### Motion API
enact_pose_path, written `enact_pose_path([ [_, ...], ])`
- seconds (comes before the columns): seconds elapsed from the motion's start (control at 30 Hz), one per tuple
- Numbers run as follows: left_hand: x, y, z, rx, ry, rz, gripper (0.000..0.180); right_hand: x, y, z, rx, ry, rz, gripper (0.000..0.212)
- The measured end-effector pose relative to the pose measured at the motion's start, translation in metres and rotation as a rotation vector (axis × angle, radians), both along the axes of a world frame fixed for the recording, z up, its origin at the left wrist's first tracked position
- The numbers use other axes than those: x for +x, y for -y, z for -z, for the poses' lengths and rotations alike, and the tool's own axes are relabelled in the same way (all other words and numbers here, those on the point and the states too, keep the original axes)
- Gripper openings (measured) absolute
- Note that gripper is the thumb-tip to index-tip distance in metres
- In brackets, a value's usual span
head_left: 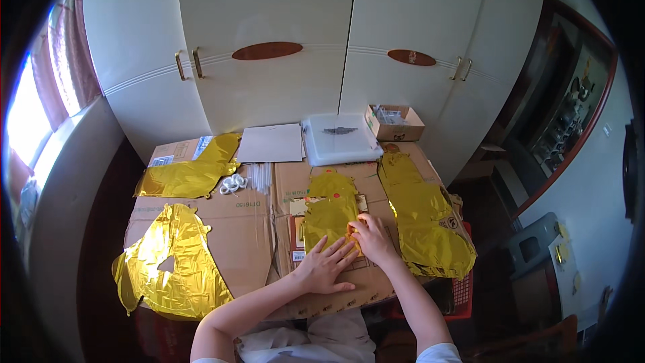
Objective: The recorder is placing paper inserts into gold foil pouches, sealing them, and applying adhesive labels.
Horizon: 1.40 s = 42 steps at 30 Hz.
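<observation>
A flat gold foil balloon point(329, 215) lies in front of me at the middle of the cardboard, over a flat printed packet point(297, 228) whose edges show beside it. My left hand point(327, 269) rests on the near part of the foil, palm down with its fingers spread. At the foil's right edge, my right hand point(371, 236) has its fingers curled in a pinch on the gold material. Just what lies between those fingertips is partly hidden. Small red-orange spots mark the foil farther up.
More flat gold foil balloons lie at near left point(178, 265), far left point(201, 171) and right point(426, 222). Along the back are a grey-white board point(271, 144), a translucent plastic case point(341, 140) and a small cardboard box point(395, 124). White ribbon rolls point(233, 183) sit beside clear straws point(260, 178).
</observation>
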<state>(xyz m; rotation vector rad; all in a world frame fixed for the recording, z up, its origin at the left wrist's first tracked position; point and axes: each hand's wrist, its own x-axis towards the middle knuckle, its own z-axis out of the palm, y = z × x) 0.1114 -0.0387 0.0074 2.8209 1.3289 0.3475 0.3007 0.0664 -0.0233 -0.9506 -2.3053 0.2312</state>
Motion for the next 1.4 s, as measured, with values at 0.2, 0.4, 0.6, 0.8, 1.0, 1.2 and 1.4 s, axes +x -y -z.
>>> enact_pose_path([
  [0.2, 0.001, -0.001, -0.001, -0.006, -0.06, -0.014, 0.092, 0.0, 0.001, -0.002, -0.03, -0.077, 0.056, 0.03],
  [0.4, 0.001, -0.001, 0.001, 0.007, -0.056, -0.023, 0.094, 0.017, 0.029, -0.012, -0.071, -0.155, 0.07, 0.027],
  [0.6, 0.002, -0.002, 0.001, -0.013, -0.083, -0.045, 0.097, 0.032, 0.065, -0.025, 0.12, 0.177, -0.041, 0.031],
  [0.8, 0.003, -0.001, -0.002, -0.014, -0.082, -0.039, 0.097, 0.034, 0.048, -0.024, 0.102, 0.318, -0.007, 0.038],
  [1.0, 0.003, -0.002, -0.002, -0.026, -0.108, -0.043, 0.097, 0.03, 0.024, -0.018, 0.083, 0.357, 0.036, 0.04],
  [1.2, 0.002, -0.001, 0.004, 0.017, -0.021, -0.02, 0.094, 0.022, 0.005, -0.021, 0.118, 0.323, 0.024, 0.039],
  [1.4, 0.003, -0.001, -0.004, -0.061, -0.126, -0.025, 0.094, -0.022, -0.006, -0.033, -0.159, 0.149, -0.398, 0.046],
])
